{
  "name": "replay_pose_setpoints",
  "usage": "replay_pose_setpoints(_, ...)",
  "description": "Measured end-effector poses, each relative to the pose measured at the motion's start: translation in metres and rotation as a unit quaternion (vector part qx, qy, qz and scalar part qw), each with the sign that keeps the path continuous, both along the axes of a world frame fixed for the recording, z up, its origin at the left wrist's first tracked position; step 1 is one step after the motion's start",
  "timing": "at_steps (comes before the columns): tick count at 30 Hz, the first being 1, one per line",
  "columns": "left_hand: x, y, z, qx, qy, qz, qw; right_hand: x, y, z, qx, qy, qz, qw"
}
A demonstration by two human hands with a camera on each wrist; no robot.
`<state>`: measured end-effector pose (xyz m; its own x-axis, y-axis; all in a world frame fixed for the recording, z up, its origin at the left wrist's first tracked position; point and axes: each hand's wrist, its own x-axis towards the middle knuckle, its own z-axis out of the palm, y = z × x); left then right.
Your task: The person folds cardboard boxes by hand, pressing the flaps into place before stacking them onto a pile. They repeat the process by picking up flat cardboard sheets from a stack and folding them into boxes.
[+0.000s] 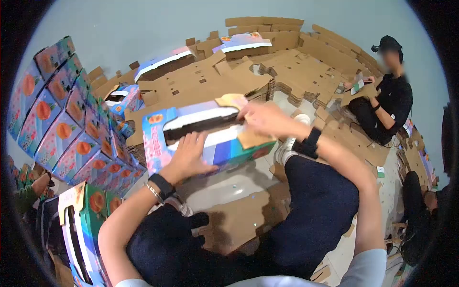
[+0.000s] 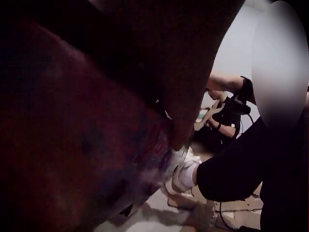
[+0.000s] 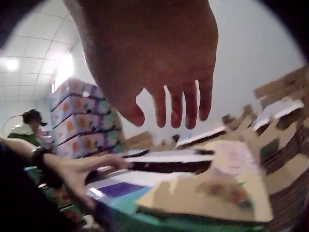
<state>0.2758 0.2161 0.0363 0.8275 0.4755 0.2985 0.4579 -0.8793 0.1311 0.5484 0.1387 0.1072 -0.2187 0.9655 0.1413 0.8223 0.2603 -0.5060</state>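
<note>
A printed cardboard carton [image 1: 224, 154] in pink, blue and green lies across the front of the person's legs in the head view. A dark slot runs along its top between white strips. The left hand [image 1: 188, 157] rests on the near side of the carton, fingers stretched over the top edge. Over the carton's right end is the blurred right hand [image 1: 270, 120]. The right wrist view shows this right hand [image 3: 159, 63] with straight, spread fingers above a tan end flap [image 3: 203, 195], holding nothing. Most of the left wrist view is dark, filled by the carton's side.
Peach-printed cartons [image 1: 64, 129] are stacked high at the left. Another carton [image 1: 79, 234] stands by the left elbow. Flat brown cardboard sheets [image 1: 201, 86] lie ahead along the wall. A seated person [image 1: 392, 95] at the right handles a piece of cardboard.
</note>
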Motion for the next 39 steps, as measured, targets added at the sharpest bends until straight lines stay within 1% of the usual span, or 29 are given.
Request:
replay_pose_setpoints(1,-0.005,-0.002,-0.016,0.003,-0.010,-0.002,1.000,-0.007,0.000,-0.030,-0.007,-0.044,0.089,0.995)
replay_pose_setpoints(2,-0.008,-0.007,-0.029,-0.008,-0.022,0.007,1.000,-0.014,-0.004,-0.059,0.091,-0.124,0.169,0.974)
replay_pose_setpoints(3,-0.013,-0.012,-0.039,-0.017,-0.031,0.016,0.999,-0.021,-0.007,-0.078,0.190,-0.199,0.246,0.930)
replay_pose_setpoints(4,-0.018,-0.017,-0.046,-0.034,-0.020,0.027,0.999,-0.026,-0.004,-0.086,0.192,-0.197,0.245,0.930)
replay_pose_setpoints(6,-0.021,-0.026,-0.051,-0.049,0.001,0.039,0.998,-0.035,-0.002,-0.094,0.191,-0.337,0.272,0.881)
replay_pose_setpoints(7,-0.023,-0.027,-0.052,-0.053,0.002,0.039,0.998,-0.036,0.001,-0.097,0.188,-0.335,0.274,0.882)
replay_pose_setpoints(9,-0.023,-0.029,-0.046,-0.043,0.014,0.047,0.998,-0.038,0.007,-0.095,0.200,-0.431,0.322,0.819)
replay_pose_setpoints(10,-0.024,-0.028,-0.044,-0.044,0.016,0.047,0.998,-0.040,0.009,-0.095,0.200,-0.429,0.322,0.820)
replay_pose_setpoints(12,-0.030,-0.026,-0.042,-0.056,0.011,0.050,0.997,-0.044,0.004,-0.092,0.265,-0.500,0.320,0.760)
replay_pose_setpoints(15,-0.034,-0.025,-0.039,-0.041,-0.017,0.053,0.998,-0.047,0.002,-0.084,0.241,-0.493,0.292,0.783)
replay_pose_setpoints(16,-0.034,-0.024,-0.038,-0.043,-0.032,0.049,0.997,-0.047,0.000,-0.082,0.245,-0.457,0.271,0.811)
replay_pose_setpoints(17,-0.033,-0.026,-0.036,-0.050,-0.039,0.064,0.996,-0.050,-0.005,-0.071,0.208,-0.474,0.248,0.818)
replay_pose_setpoints(19,-0.030,-0.025,-0.031,-0.083,-0.052,0.105,0.990,-0.047,-0.002,-0.074,0.303,-0.521,0.181,0.777)
replay_pose_setpoints(20,-0.027,-0.025,-0.030,-0.082,-0.051,0.105,0.990,-0.046,-0.002,-0.067,0.320,-0.526,0.165,0.771)
replay_pose_setpoints(21,-0.023,-0.025,-0.029,-0.093,-0.079,0.167,0.978,-0.049,-0.006,-0.056,0.310,-0.538,0.163,0.767)
replay_pose_setpoints(23,-0.015,-0.026,-0.026,-0.105,-0.099,0.269,0.952,-0.057,-0.010,-0.048,0.341,-0.450,0.187,0.804)
replay_pose_setpoints(24,-0.010,-0.027,-0.025,-0.127,-0.101,0.303,0.939,-0.062,-0.010,-0.052,0.341,-0.447,0.187,0.805)
replay_pose_setpoints(25,-0.006,-0.026,-0.024,-0.149,-0.103,0.338,0.924,-0.069,-0.011,-0.057,0.333,-0.323,0.199,0.863)
replay_pose_setpoints(26,-0.010,-0.010,-0.038,-0.264,-0.193,0.310,0.893,-0.074,-0.012,-0.063,0.317,-0.193,0.205,0.905)
replay_pose_setpoints(27,-0.013,0.007,-0.056,-0.372,-0.278,0.276,0.841,-0.077,-0.012,-0.068,0.317,-0.189,0.203,0.907)
replay_pose_setpoints(28,-0.011,0.008,-0.064,-0.431,-0.306,0.219,0.820,-0.079,-0.011,-0.073,0.238,-0.132,0.191,0.943)
replay_pose_setpoints(29,-0.004,-0.014,-0.035,-0.500,-0.309,0.218,0.779,-0.079,-0.010,-0.079,0.155,-0.074,0.178,0.969)
replay_pose_setpoints(31,-0.001,-0.019,-0.043,-0.487,-0.296,0.232,0.788,-0.078,-0.006,-0.087,0.178,-0.044,0.192,0.964)
replay_pose_setpoints(32,-0.002,-0.017,-0.047,-0.489,-0.294,0.233,0.788,-0.081,-0.004,-0.088,0.135,-0.024,0.223,0.965)
replay_pose_setpoints(33,-0.003,-0.013,-0.051,-0.521,-0.310,0.228,0.762,-0.083,-0.002,-0.088,0.092,-0.005,0.254,0.963)
replay_pose_setpoints(34,-0.005,-0.009,-0.055,-0.550,-0.325,0.223,0.736,-0.085,0.000,-0.091,0.092,-0.003,0.254,0.963)
replay_pose_setpoints(35,-0.004,-0.011,-0.054,-0.550,-0.323,0.225,0.736,-0.088,0.002,-0.095,0.061,0.001,0.256,0.965)
replay_pose_setpoints(37,0.000,-0.016,-0.052,-0.527,-0.255,0.261,0.768,-0.090,0.000,-0.102,0.028,0.009,0.257,0.966)
replay_pose_setpoints(39,0.002,-0.017,-0.065,-0.510,-0.266,0.285,0.767,-0.090,-0.003,-0.100,-0.100,-0.044,0.265,0.958)
